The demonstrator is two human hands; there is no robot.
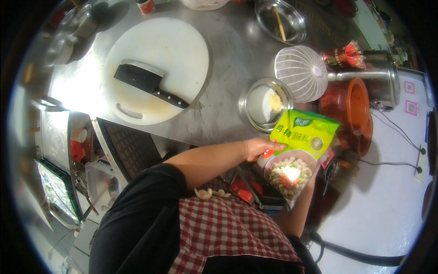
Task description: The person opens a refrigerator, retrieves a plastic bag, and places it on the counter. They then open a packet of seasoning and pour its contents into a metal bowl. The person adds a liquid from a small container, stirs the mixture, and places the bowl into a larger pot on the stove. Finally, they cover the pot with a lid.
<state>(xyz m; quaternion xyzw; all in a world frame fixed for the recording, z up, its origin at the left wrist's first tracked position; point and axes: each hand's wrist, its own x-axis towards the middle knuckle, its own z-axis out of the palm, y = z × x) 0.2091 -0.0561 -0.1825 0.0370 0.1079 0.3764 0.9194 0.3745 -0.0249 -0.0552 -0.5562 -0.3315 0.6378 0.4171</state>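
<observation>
My left hand (260,148) grips the left edge of a green and yellow plastic seasoning bag (308,132), its thumb across the front. The bag bears writing and a picture of diced food. My right hand (312,179) is mostly hidden behind the bag's right side; its fingers do not show. Just beyond the bag, a round metal bowl (243,109) stands on the steel worktop (232,58). White granules (261,106) and a small heap of yellow seasoning granules (274,102) lie in it. The bag's top corner overlaps the bowl's near-right rim in this view.
A cleaver (140,77) lies on a round white cutting board (164,41) to the left. Right of the bowl are a white mesh basket (301,73), an orange-brown pot (359,106) and a steel container (379,78). Farther back sits a metal basin (267,20) with a chopstick-like stick.
</observation>
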